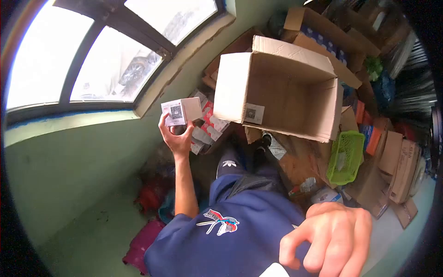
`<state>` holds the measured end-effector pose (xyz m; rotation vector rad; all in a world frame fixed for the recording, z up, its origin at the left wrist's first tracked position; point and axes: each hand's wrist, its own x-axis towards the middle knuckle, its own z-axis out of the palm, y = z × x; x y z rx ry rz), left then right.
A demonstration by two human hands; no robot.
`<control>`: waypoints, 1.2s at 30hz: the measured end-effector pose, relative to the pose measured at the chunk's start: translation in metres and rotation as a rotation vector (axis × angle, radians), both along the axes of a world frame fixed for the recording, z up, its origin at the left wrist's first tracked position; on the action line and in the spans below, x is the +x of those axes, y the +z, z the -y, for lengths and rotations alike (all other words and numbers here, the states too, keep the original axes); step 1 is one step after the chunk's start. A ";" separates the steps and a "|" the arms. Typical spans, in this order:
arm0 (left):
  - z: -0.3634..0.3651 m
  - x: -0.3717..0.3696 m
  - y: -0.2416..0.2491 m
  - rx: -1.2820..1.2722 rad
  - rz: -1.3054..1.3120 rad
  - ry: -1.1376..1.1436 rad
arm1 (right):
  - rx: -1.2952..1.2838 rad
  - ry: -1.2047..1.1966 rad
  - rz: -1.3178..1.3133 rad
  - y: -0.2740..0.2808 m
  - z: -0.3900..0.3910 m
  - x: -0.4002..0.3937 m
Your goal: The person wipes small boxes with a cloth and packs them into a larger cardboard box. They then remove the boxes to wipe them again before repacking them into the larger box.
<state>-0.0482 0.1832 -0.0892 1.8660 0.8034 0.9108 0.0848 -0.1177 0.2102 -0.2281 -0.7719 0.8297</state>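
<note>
Holding a small box in the left hand, up at the left, between the window and a large open carton. White on the left face, with a dark square code and small red print; plain and pale on the right face. Straight-edged, with a corner turned toward the near side. Gripped from the near side, thumb and fingers spread moderately wide around it.

Just right of and behind it, a group of red-and-white packs. Farther right, in the large open carton, a bare brown inside and a white label at the near left corner. To the right of that, a green basket. At near right, close to the dark blue shirt, the right hand, fingers curled, palm hidden; cannot tell whether holding anything.
</note>
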 end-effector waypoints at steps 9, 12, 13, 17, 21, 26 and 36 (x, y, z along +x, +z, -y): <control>0.086 0.079 0.078 0.086 0.149 -0.233 | 0.024 -0.094 0.137 0.024 0.094 0.000; 0.108 0.109 0.091 0.152 0.151 -0.297 | 0.006 -0.158 0.152 0.025 0.123 -0.002; 0.114 0.119 0.095 0.150 0.106 -0.350 | -0.004 -0.188 0.161 0.025 0.132 -0.002; 0.135 0.160 0.100 0.288 -0.076 -0.517 | 0.055 -0.212 0.244 0.030 0.159 -0.001; 0.157 0.199 0.091 0.429 -0.187 -0.661 | 0.066 -0.268 0.250 0.026 0.178 -0.001; 0.167 0.229 0.068 0.528 -0.191 -0.783 | -0.006 -0.497 0.195 0.007 0.200 0.009; 0.126 0.263 -0.001 1.204 -0.782 -1.127 | -0.926 -0.777 -0.302 -0.210 0.247 0.019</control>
